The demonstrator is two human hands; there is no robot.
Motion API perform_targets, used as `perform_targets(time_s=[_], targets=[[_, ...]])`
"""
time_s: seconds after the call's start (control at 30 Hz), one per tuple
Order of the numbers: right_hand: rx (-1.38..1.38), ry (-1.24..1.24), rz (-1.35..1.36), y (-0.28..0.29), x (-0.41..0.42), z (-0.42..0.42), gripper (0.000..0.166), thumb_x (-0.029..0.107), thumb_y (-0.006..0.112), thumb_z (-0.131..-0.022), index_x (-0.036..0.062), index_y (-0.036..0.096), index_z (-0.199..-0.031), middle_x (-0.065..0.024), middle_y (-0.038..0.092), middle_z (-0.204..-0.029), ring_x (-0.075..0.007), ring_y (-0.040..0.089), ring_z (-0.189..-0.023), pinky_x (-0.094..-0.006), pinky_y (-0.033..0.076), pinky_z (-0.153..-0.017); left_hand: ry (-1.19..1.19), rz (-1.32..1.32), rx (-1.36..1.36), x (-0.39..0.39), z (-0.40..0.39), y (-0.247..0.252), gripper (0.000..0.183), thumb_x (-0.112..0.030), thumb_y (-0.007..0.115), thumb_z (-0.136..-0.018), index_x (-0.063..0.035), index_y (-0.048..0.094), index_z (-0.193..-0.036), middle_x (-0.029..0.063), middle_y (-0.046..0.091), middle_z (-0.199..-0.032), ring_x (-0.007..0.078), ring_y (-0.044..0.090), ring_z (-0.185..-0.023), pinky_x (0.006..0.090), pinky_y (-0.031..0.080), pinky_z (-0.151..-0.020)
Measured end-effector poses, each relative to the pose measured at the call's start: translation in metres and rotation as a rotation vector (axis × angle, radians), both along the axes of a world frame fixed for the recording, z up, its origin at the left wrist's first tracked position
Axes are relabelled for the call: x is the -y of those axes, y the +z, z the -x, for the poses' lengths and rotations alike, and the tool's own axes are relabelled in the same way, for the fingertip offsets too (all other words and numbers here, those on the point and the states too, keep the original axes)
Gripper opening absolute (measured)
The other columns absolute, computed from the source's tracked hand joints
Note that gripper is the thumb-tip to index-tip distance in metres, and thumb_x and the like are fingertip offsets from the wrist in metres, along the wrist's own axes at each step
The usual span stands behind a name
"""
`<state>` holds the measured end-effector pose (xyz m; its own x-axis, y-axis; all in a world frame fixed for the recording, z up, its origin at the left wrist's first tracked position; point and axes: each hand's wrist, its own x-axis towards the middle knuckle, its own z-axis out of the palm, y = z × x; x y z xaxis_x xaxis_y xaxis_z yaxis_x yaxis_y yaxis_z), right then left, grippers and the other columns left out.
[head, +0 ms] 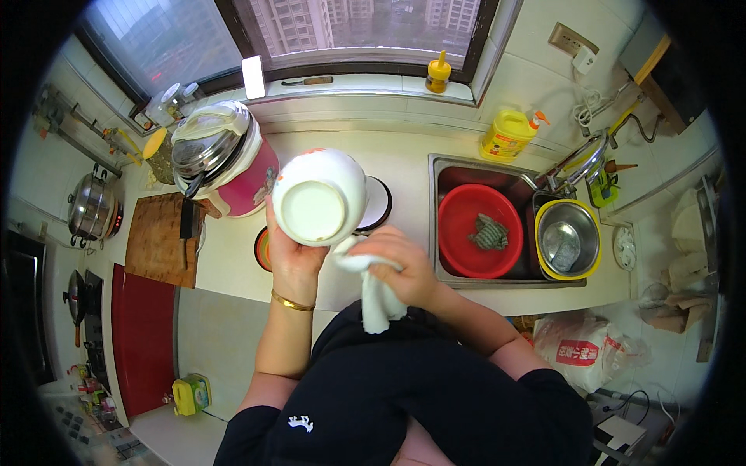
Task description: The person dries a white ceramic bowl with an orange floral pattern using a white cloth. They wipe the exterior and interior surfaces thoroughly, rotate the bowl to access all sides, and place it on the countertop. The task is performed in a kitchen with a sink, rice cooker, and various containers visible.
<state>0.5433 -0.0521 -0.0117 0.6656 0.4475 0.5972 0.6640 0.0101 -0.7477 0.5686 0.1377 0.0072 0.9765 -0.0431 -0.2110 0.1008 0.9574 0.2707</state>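
Note:
A white ceramic bowl (313, 211) with orange marks on its side is tipped so that its foot ring faces me. My left hand (294, 250) grips it from below and the left side. In my right hand (402, 265) is a bunched white cloth (379, 297), held close against the bowl's lower right edge. Behind the bowl, partly hidden, a white dish with a dark rim (377, 204) rests on the countertop (402, 157). An orange and green round dish (263, 247) shows beside my left wrist.
Right of me, a steel sink (507, 284) holds a red basin (446, 233) with a striped cloth (489, 233), and a metal bowl (568, 236). A yellow pump bottle (507, 137) stands behind. Leftward are a pink electric cooker (247, 180) and a cutting board (154, 233) bearing a cleaver (189, 220).

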Motion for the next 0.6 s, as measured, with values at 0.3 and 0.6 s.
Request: perform_targets(time_s=[0.3, 0.6], targets=[[-1.114, 0.055, -0.947, -0.002, 0.003, -0.010, 0.039, 0.017, 0.048, -0.098, 0.0061, 0.039, -0.134, -0.0110, 0.056, -0.117, -0.0227, 0.061, -0.100, -0.0369, 0.052, -0.086, -0.186, 0.290, 0.084, -0.002, 0.006, 0.011, 0.048, -0.040, 0.048, -0.092, -0.0119, 0.049, -0.130, 0.0104, 0.053, -0.132, 0.0290, 0.050, -0.121, 0.0486, 0.041, -0.103], [-0.722, 0.143, -0.616, 0.008, -0.021, 0.005, 0.061, 0.016, 0.068, -0.087, 0.0013, 0.034, -0.136, -0.0080, 0.050, -0.123, -0.0156, 0.046, -0.114, -0.0302, 0.038, -0.098, -0.206, 0.245, 0.114, 0.025, 0.016, -0.010, 0.050, -0.045, 0.043, -0.093, -0.0095, 0.049, -0.129, 0.0113, 0.055, -0.128, 0.0298, 0.052, -0.117, 0.0471, 0.042, -0.101]])
